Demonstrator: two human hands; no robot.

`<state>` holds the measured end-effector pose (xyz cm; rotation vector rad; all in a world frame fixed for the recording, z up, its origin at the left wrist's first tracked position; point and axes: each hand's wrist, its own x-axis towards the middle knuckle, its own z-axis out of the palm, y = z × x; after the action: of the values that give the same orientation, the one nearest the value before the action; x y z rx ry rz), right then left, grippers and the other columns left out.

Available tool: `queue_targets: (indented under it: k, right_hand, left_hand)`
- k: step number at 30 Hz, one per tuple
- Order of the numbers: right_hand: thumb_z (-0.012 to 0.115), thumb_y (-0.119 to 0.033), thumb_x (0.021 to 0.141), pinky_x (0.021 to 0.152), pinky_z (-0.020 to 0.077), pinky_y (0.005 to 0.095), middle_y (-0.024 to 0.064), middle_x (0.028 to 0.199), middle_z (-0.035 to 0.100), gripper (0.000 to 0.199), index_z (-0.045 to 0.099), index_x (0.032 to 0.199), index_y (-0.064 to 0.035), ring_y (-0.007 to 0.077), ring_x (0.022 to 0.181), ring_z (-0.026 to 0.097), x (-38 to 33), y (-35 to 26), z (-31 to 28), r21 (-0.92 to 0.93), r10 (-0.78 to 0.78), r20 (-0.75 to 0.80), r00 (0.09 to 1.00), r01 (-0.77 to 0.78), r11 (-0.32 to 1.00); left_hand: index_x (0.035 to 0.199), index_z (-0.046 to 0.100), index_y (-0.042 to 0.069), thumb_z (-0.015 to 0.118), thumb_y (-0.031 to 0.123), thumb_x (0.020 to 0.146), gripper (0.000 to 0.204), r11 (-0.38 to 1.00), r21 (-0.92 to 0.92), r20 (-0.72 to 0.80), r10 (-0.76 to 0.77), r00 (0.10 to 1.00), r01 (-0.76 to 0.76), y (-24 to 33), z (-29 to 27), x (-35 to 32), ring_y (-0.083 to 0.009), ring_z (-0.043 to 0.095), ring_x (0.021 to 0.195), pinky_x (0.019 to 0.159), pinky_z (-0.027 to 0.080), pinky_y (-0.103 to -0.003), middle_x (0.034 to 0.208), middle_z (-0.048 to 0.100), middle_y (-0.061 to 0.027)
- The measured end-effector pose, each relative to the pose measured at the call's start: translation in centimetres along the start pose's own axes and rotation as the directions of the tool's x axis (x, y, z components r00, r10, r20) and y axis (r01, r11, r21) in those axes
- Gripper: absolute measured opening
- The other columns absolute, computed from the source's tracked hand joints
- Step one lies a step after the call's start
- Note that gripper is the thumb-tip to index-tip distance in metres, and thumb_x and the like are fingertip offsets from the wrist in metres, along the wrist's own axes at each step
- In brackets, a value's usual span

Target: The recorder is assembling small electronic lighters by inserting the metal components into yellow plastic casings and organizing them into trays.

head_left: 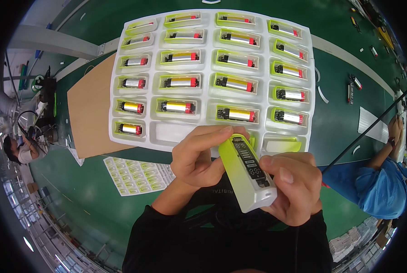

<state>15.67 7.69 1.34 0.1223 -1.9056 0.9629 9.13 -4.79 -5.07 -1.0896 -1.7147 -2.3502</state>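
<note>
1. Beyond the grip, on the green table (pixel 94 191): white tray (pixel 211 79) of 4 columns, most pockets filled with lime shells carrying silver-and-yellow cylinders with red ends.
2. Left of the tray: brown cardboard sheet (pixel 87 107).
3. In the grip: lime-and-white case (pixel 248 175), tilted, strip of dark parts facing up.
4. Left hand (pixel 196 157) closed around the case's upper end, fingertips on top.
5. Right hand (pixel 292 186) clamped on its lower end, thumb along the side.
</note>
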Motion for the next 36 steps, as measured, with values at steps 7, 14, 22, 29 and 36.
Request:
queue_targets:
  k: [7, 14, 22, 29, 36]
  right_hand:
    - [0.079, -0.014, 0.074, 0.056, 0.0494, 0.0303, 0.0146, 0.086, 0.065, 0.041, 0.063, 0.107, 0.0040, 0.0241, 0.068, 0.063, -0.1, 2.5, -3.0, -0.108, 0.028, 0.455, 0.890, 0.024, 0.994]
    - [0.074, 0.003, 0.072, 0.063, 0.0481, 0.0328, 0.0138, 0.085, 0.065, 0.038, 0.063, 0.109, 0.0047, 0.0257, 0.073, 0.061, -0.9, 6.0, -6.4, -0.389, 0.226, 0.368, 0.902, -0.072, 0.918]
    - [0.070, 0.002, 0.073, 0.060, 0.0474, 0.0375, 0.0117, 0.081, 0.060, 0.030, 0.064, 0.102, -0.0016, 0.0291, 0.071, 0.058, 1.2, 10.2, -10.1, -0.585, 0.223, 0.270, 0.937, -0.024, 0.811]
    - [0.062, -0.005, 0.081, 0.066, 0.0501, 0.0424, 0.0108, 0.082, 0.062, 0.012, 0.065, 0.093, -0.0059, 0.0315, 0.077, 0.060, 3.0, 17.0, -13.8, -0.790, 0.269, 0.125, 0.955, -0.068, 0.609]
    - [0.054, -0.015, 0.086, 0.082, 0.0529, 0.0472, 0.0209, 0.103, 0.067, 0.023, 0.066, 0.100, -0.0030, 0.0407, 0.092, 0.065, 12.1, 33.6, -19.7, -0.911, 0.582, -0.040, 0.812, -0.269, 0.313]
  left_hand:
    - [0.099, 0.072, -0.002, 0.080, 0.003, 0.068, 0.032, 0.848, 0.502, 0.050, -0.225, 0.973, 0.170, 4.5, -5.3, 0.9, -0.0234, 0.067, 0.079, 0.070, 0.052, -0.028, 0.092, 0.070, -0.0142]
    - [0.098, 0.070, -0.001, 0.074, -0.002, 0.076, 0.022, 0.456, 0.615, -0.344, -0.579, 0.740, 0.643, 7.4, -11.5, 1.2, -0.0150, 0.066, 0.071, 0.066, 0.051, -0.024, 0.085, 0.067, -0.0096]
    - [0.093, 0.068, 0.000, 0.072, -0.003, 0.077, 0.017, 0.334, 0.852, -0.130, -0.611, 0.781, 0.403, 5.0, -10.4, 2.8, -0.0181, 0.063, 0.063, 0.060, 0.049, -0.029, 0.084, 0.061, -0.0092]
    - [0.090, 0.066, 0.000, 0.073, -0.004, 0.074, 0.018, 0.316, 0.872, -0.137, -0.575, 0.807, 0.373, 5.3, -10.0, 2.2, -0.0135, 0.054, 0.057, 0.052, 0.044, -0.026, 0.086, 0.058, -0.0077]
    - [0.094, 0.066, -0.002, 0.068, -0.001, 0.081, 0.013, 0.384, 0.818, -0.185, -0.527, 0.830, 0.427, 6.3, -8.4, 3.8, -0.0117, 0.054, 0.058, 0.050, 0.042, -0.025, 0.085, 0.058, -0.0081]
